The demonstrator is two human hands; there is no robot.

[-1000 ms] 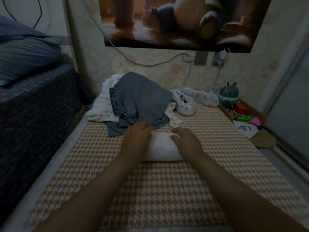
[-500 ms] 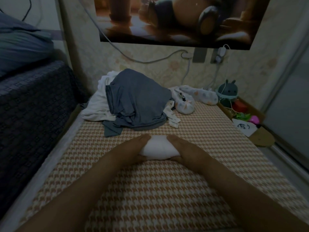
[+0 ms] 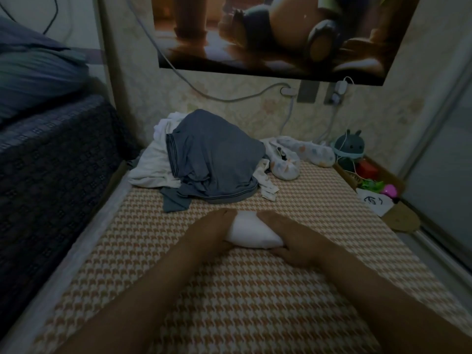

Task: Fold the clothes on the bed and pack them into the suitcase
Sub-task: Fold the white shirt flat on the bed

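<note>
The small white folded cloth bundle (image 3: 251,232) lies on the bed (image 3: 229,307), on its tan-and-white houndstooth cover, near the middle and slightly toward the near end. It is compact and rounded, thick at the right end and tapering to the left. It is plain white with a smooth upper face, and no hem or seam can be made out in this dim light.

The left hand (image 3: 213,233) is wrapped round the bundle's left end and the right hand (image 3: 288,238) round its right end. Each grip is closed on the cloth, with the fingers curled over the far side. The right thumb lies along the near lower edge. The fingertips of the two hands nearly meet behind the bundle (the left thumb is hidden).

Beyond the hands, apart from the bundle, is an unfolded heap. A grey-blue garment with a striped hem (image 3: 217,159) is draped over a crumpled white garment (image 3: 153,167). Just to the right of the heap lie two pale garments with coloured spots (image 3: 301,154).

At the bed's far right corner a dark round toy with ears (image 3: 350,146) sits beside a cardboard box of small toys (image 3: 370,180). A dark patterned blanket (image 3: 51,162) runs along the left side of the bed.
</note>
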